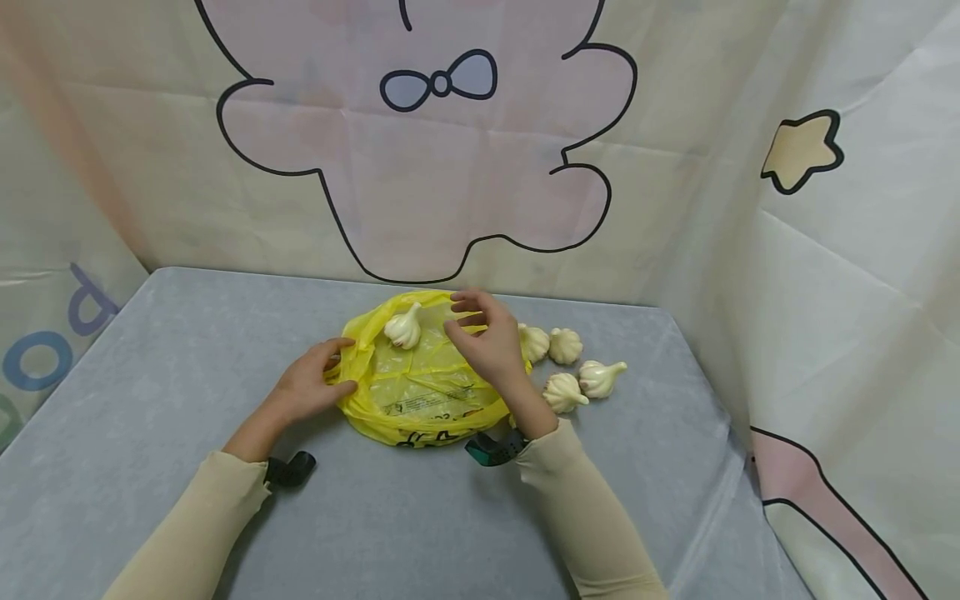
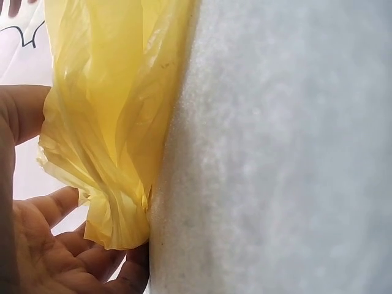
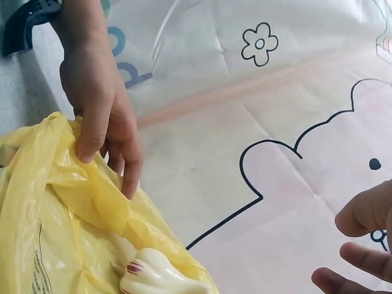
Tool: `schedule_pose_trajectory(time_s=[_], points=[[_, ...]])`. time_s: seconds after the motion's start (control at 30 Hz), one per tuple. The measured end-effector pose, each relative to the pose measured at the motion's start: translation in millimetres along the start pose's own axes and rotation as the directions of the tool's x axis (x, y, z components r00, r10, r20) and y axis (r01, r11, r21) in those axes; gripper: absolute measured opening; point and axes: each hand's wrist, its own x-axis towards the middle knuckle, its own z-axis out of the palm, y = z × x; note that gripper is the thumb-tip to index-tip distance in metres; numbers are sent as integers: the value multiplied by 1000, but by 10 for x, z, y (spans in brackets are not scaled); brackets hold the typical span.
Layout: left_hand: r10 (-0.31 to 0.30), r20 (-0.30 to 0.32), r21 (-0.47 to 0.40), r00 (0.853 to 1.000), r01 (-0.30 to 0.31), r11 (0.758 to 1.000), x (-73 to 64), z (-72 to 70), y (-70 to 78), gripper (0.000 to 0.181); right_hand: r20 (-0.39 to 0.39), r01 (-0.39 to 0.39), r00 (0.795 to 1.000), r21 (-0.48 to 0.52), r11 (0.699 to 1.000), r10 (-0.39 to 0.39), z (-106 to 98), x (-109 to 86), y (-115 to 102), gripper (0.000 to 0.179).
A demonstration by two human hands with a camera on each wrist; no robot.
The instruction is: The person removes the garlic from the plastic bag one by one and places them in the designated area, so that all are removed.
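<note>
A yellow plastic bag (image 1: 423, 379) lies with its mouth spread wide at the table's far side. Curved around its left edge, my left hand (image 1: 306, 385) holds the rim, thumb and fingers apart on the plastic; a crumpled flap of the bag (image 2: 116, 153) shows between them in the left wrist view. One white garlic bulb (image 1: 403, 327) is inside the mouth, near the far left rim. My right hand (image 1: 491, 342) hovers above the bag's right side, fingers loosely bent around nothing. Several garlic bulbs (image 1: 600, 379) sit just right of the bag, one partly hidden.
A grey cloth covers the table (image 1: 397, 525). Behind it hangs a printed curtain (image 1: 675, 208), with more curtain along both sides. Dark wrist bands (image 1: 292, 471) are on both wrists.
</note>
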Motion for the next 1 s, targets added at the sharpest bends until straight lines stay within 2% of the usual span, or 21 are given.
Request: schedule_pose_trajectory(time_s=[0.23, 0.37, 0.57, 0.73, 1.0], points=[[12, -6, 3, 1000, -12, 1000, -10, -3, -26, 69, -2, -39, 999, 58, 998, 39, 237, 155, 90, 32], [12, -6, 5, 1000, -12, 1000, -9, -2, -36, 68, -16, -54, 998, 58, 997, 55, 343, 255, 107, 30], [-6, -3, 9, 1000, 6, 1000, -4, -8, -20, 68, -37, -108, 993, 45, 993, 110, 475, 391, 170, 26], [3, -9, 3, 1000, -3, 1000, 1, -12, -13, 68, -38, -152, 987, 30, 988, 153, 573, 476, 259, 25], [18, -7, -5, 1000, -18, 1000, 10, -5, -11, 68, -37, -261, 965, -43, 964, 260, 683, 504, 371, 26]])
